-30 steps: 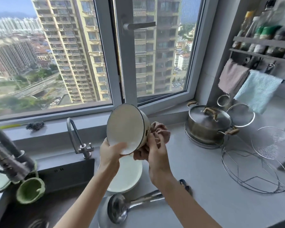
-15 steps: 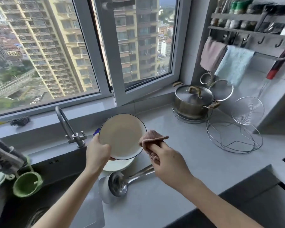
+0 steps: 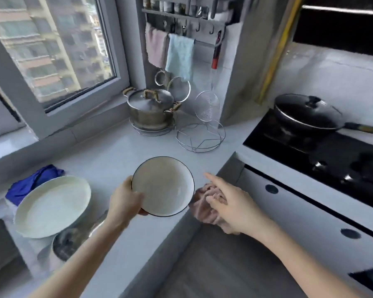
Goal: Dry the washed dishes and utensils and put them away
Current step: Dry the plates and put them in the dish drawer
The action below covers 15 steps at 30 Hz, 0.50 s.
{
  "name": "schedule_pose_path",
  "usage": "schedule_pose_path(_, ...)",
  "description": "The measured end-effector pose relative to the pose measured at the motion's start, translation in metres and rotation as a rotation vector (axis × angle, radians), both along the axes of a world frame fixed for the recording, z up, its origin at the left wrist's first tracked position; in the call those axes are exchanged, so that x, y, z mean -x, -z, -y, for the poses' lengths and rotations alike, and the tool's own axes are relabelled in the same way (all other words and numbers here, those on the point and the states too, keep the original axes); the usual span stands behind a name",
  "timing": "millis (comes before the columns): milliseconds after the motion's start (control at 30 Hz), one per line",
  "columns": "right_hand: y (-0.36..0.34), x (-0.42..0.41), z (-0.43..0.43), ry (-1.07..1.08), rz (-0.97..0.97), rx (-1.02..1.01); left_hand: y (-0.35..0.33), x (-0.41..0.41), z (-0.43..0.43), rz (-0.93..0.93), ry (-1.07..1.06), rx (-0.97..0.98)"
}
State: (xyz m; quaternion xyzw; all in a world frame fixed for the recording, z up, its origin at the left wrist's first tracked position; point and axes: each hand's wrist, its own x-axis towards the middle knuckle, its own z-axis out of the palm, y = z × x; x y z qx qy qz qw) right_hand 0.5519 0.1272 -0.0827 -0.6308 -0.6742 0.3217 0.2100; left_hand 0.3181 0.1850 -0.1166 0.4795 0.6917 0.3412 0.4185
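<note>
My left hand (image 3: 125,200) grips the left rim of a white bowl with a dark edge (image 3: 163,186), held face up over the grey counter (image 3: 108,155). To its right, my right hand (image 3: 230,206) holds a bunched pink cloth (image 3: 202,206) in its curled fingers, with the index finger pointing out straight; the cloth sits just off the bowl's right rim. At the left, a larger white plate (image 3: 52,206) rests on the counter, with a steel ladle (image 3: 68,244) below it.
A lidded steel pot (image 3: 150,107) on a wire trivet stands at the back, beside an empty wire rack (image 3: 200,136) and a mesh skimmer (image 3: 207,106). Pink and blue towels (image 3: 179,55) hang above. A black pan (image 3: 306,114) sits on the stove at right. A blue cloth (image 3: 33,182) lies left.
The view has swung right, away from the sink and towards the stove. The bowl has come down from upright to face up, and the cloth has left its rim.
</note>
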Motion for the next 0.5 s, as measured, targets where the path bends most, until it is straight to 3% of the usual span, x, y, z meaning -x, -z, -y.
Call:
schedule_pose_path(200, 0.006, -0.096, 0.059, 0.32, -0.244, -0.009, -0.016, -0.133, 0.023, 0.033, 0.298, -0.059)
schedule_pose_path(367, 0.009, -0.2, 0.135, 0.543, -0.322, -0.034, -0.022, -0.268, 0.074, 0.047, 0.593, -0.106)
schedule_pose_path(500, 0.01, -0.301, 0.209, 0.691, -0.683, 0.116, -0.011, -0.374, 0.124, 0.154, 0.71, 0.024)
